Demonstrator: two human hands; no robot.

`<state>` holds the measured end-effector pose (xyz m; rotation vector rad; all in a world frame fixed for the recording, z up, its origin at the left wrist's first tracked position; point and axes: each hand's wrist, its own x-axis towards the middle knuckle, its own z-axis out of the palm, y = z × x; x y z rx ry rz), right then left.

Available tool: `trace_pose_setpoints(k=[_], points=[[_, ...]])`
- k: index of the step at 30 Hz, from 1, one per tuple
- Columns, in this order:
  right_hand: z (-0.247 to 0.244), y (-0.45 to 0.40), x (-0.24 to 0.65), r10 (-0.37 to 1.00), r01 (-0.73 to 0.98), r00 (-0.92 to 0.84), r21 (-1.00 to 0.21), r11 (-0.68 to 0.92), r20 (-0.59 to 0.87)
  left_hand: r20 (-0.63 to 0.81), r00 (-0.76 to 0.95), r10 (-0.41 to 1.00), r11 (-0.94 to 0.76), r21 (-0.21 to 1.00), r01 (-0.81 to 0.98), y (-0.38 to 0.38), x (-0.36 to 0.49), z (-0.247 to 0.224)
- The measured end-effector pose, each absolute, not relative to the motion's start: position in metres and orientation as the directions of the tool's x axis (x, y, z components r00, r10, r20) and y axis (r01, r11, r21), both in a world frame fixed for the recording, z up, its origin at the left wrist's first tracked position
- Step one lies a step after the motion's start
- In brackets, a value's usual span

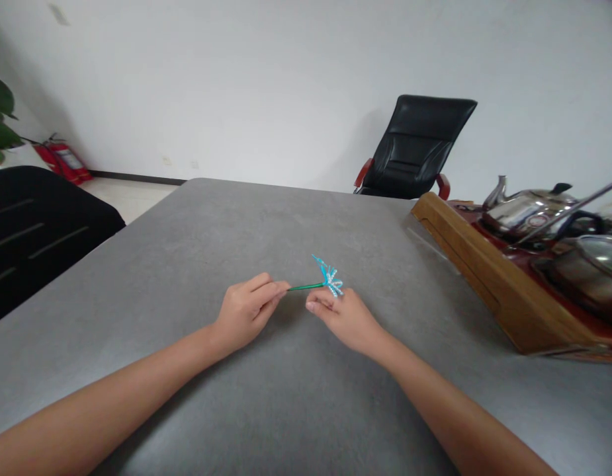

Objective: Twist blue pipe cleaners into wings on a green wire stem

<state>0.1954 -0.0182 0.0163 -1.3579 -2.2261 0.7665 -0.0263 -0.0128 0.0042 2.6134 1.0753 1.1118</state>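
A small beaded flower with light blue and white looped petals is held above the middle of the grey table. Its thin green stem runs level to the left, its end pinched between the thumb and fingers of my left hand. Close against the blossom's lower side is my right hand, with curled fingers and the thumb drawn in. Whether those fingers grip a petal or only touch it cannot be made out. One thin blue strand sticks up from the flower toward the upper left.
At the right, a brown wooden tea tray carries a steel kettle and a lidded steel pot. A black chair stands beyond the grey table. At left are another black chair, a plant and red fire extinguishers.
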Motion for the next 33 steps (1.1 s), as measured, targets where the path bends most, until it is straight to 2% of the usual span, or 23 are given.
trace_pose_setpoints(k=[3,7,13,17,21,27,33], points=[[0.009,-0.013,0.198,0.9,0.532,-0.429,-0.782,0.326,0.083,0.617,0.54,0.573,-0.795,0.26,0.547,-0.014,-0.027,0.004],[0.011,-0.008,0.202,0.852,0.372,-0.507,-0.858,0.356,0.134,0.625,0.609,0.489,-0.846,0.17,0.505,-0.014,-0.028,0.006],[0.016,-0.001,0.206,0.862,0.257,-0.505,-0.961,0.1,-0.046,0.609,0.703,0.368,-0.903,0.053,0.427,-0.014,-0.027,0.01],[0.023,-0.001,0.208,0.867,0.217,-0.472,-0.974,-0.06,-0.158,0.564,0.757,0.33,-0.912,-0.018,0.411,-0.014,-0.027,0.01],[0.029,-0.001,0.209,0.862,0.195,-0.462,-0.972,-0.132,-0.21,0.508,0.81,0.293,-0.91,-0.112,0.4,-0.015,-0.027,0.008],[0.038,-0.003,0.209,0.862,0.195,-0.463,-0.973,-0.127,-0.205,0.469,0.842,0.265,-0.895,-0.204,0.396,-0.014,-0.026,0.009],[0.056,-0.013,0.205,0.898,0.337,-0.428,-0.94,0.054,-0.101,0.463,0.834,0.3,-0.875,-0.214,0.434,-0.014,-0.024,0.012]])
